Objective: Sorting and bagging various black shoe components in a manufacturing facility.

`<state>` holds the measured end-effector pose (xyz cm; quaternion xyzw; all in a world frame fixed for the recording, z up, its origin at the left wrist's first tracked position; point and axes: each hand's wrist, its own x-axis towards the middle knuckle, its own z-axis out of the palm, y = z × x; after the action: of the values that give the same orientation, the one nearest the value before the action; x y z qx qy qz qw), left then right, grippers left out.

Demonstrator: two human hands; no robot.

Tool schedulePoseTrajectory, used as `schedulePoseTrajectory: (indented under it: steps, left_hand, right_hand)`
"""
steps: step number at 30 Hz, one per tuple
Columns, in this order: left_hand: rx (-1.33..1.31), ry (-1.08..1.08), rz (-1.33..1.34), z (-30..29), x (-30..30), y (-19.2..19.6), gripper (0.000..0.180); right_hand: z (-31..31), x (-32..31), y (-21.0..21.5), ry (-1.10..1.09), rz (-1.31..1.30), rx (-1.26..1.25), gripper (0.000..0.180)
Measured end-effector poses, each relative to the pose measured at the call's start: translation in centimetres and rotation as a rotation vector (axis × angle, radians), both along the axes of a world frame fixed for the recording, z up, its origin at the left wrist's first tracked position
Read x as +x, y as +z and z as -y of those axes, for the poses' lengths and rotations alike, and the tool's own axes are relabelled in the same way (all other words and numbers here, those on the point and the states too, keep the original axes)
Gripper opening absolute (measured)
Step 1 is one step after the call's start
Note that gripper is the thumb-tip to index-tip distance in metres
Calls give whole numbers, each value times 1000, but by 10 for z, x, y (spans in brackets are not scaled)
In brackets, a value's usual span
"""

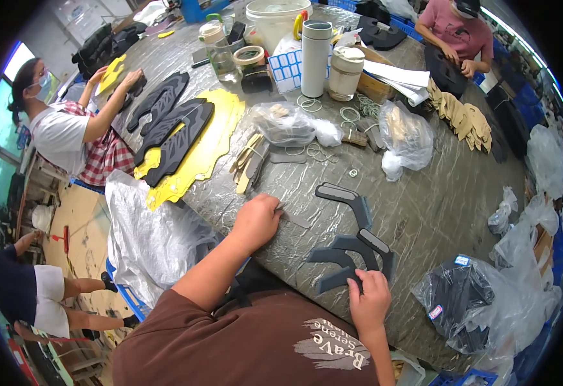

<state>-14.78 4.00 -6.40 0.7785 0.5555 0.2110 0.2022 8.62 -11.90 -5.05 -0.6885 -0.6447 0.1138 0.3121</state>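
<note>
My left hand (257, 219) is closed in a pinch at one end of a thin grey strip (296, 220) by the table's near edge. To the right, my right hand (369, 297) has its thumb and fingers closed on the end of a bent dark grey foam piece (335, 280). Several like pieces lie fanned out around it. One bears an oval black-rimmed grey pad (374, 240). Farther off lies another bent piece (362, 211), with a similar pad (337, 192) at its end. My fingers partly hide what they grip.
Beyond my left hand lies a bundle of tan and grey strips (248, 165). Plastic bags (407, 138), rubber bands, jars and a white flask (317, 59) stand farther back. Yellow sheets (214, 138) lie left, a bag of dark pieces (460, 299) right. Co-workers (69, 122) sit around the table.
</note>
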Motion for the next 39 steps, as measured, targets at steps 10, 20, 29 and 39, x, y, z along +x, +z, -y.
schedulePoseTrajectory:
  steps: [10,20,29,39]
  left_hand:
    - [204,-42,-36,-53,16,12,11]
    - [-17,-49,-430,-128,34,5,14]
    - [-88,-45,-358,-114,27,17,15]
    - [-676,54,817,-45,21,21,14]
  right_hand:
    - [26,11,-9,-128,67,126,14]
    - [40,16,-23,-169,67,188,12]
    - [40,17,-20,-162,3,179,11]
    - [38,18,-14,-193,21,125,22]
